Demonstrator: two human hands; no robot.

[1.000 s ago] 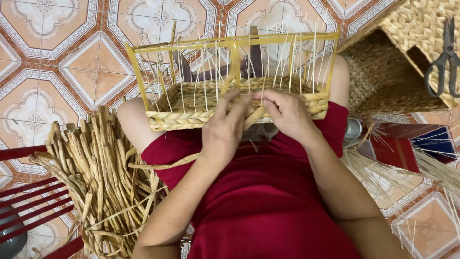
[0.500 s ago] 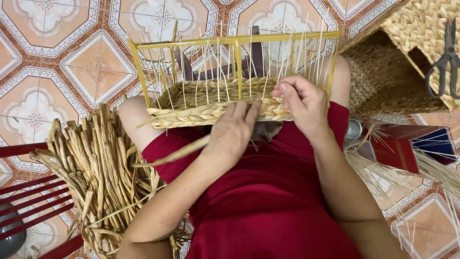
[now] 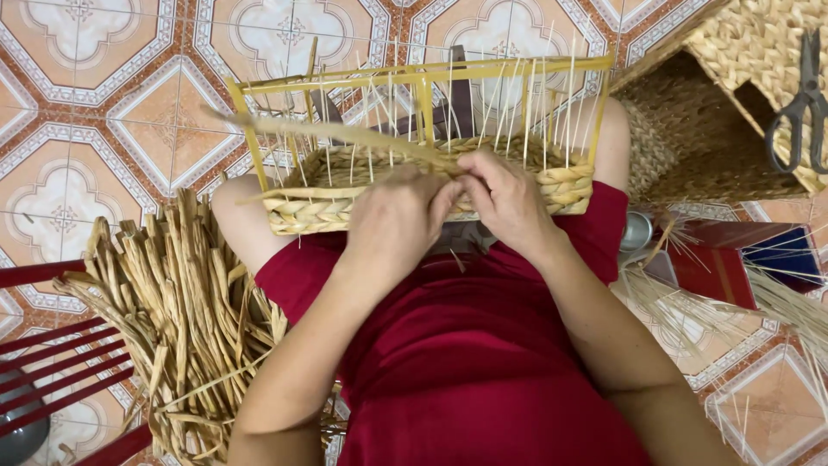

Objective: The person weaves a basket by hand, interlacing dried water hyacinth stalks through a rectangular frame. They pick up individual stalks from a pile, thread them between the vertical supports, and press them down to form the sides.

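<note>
A half-woven straw basket on a yellow rectangular frame rests on my knees, with thin upright stakes standing along its sides. My left hand presses against the near woven wall at its middle. My right hand pinches a long flat straw strand beside it. That strand runs from my fingers up and left across the basket opening. Both hands touch each other at the basket's near rim.
A heap of dried straw strands lies on my left over a red slatted stool. A finished woven basket with black scissors on it sits at upper right. Thin reed sticks, a red box and a small metal cup lie to the right.
My right hand came down from the stakes to the near rim. The left hand rose to meet it. The loose strand swung from below my left hand to up across the basket.
</note>
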